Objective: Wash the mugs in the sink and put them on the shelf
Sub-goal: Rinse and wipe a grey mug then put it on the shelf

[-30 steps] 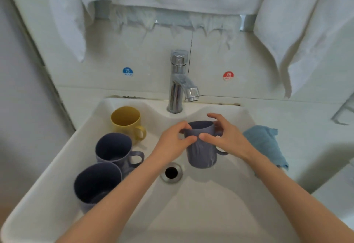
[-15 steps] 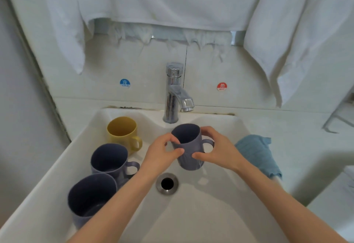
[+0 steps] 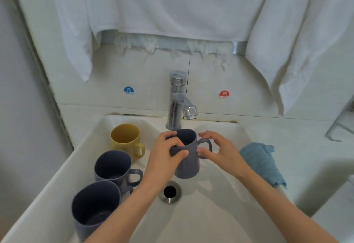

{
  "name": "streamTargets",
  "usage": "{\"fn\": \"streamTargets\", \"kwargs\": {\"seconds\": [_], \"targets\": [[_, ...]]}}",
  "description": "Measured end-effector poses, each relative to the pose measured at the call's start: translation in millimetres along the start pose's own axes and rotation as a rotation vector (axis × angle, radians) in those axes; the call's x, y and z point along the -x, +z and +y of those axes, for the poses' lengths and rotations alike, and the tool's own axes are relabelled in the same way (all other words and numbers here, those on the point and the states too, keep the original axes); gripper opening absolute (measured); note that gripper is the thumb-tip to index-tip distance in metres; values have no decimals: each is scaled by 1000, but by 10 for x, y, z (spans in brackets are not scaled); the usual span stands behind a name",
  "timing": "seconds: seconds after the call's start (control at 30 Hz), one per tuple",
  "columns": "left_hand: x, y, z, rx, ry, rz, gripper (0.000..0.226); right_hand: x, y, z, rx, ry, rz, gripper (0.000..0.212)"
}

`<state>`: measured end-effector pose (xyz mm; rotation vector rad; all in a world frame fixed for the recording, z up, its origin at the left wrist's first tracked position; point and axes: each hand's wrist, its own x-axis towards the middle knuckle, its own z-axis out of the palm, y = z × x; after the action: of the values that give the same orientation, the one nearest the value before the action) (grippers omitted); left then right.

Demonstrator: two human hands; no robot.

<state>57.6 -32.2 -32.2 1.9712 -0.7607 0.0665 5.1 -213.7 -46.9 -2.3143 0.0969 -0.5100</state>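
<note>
Head view. A white tiled wall is filling the upper frame, with white towels [image 3: 162, 3] hanging across it and a chrome faucet [image 3: 178, 99] standing at centre between a blue cold sticker [image 3: 129, 90] and a red hot sticker [image 3: 223, 94]. Below, a white sink [image 3: 47, 195] is occupying the lower frame, its drain [image 3: 170, 192] lying at lower centre. The left hand [image 3: 166, 152] is gripping a blue mug [image 3: 188, 168] near its rim, fingers curled round the wall, holding it upright above the drain and just under the spout. The right hand [image 3: 220, 150] is hovering at the mug's handle, fingers spread and loosely curved, thumb tip touching the wall. At left, a yellow mug [image 3: 125, 139], a second mug [image 3: 113, 166] and a third mug [image 3: 93, 208] are standing in a row in the sink. A blue cloth [image 3: 262, 162] is lying on the right rim.
</note>
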Motion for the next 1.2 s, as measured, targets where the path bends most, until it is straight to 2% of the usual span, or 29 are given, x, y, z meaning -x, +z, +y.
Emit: {"fn": "streamTargets", "kwargs": {"seconds": [0.07, 0.23, 0.37, 0.47, 0.6, 0.73, 0.83, 0.97, 1.2], "targets": [[-1, 7, 2, -24, -17, -31, 12, -9, -15, 32, 17, -14, 35, 5], [25, 66, -2, -60, -66, -113, 17, -21, 10, 70, 80, -109, 66, 11], [-5, 114, 12, 134, -168, -110, 11, -19, 99, -12, 175, -405, 142, 21], [-35, 113, -45, 183, -186, -150, 19, -25, 166, -58, 233, -512, 146, 21], [-37, 99, -102, 234, -224, -131, 14, -5, 122, -133, 201, -492, 111, 24], [-43, 69, -61, 304, -248, -103, 24, -128, -116, -372, 52, -348, 298, 22], [-55, 51, -18, 393, -280, -90, 24, -364, -264, -635, 6, -329, 392, 19], [-62, 52, -18, 443, -320, -80, 24, -670, -246, -931, 121, -420, 271, 32], [-58, 44, -16, 481, -353, -80, 22, -828, -156, -1053, -7, -364, 261, 25]]}}
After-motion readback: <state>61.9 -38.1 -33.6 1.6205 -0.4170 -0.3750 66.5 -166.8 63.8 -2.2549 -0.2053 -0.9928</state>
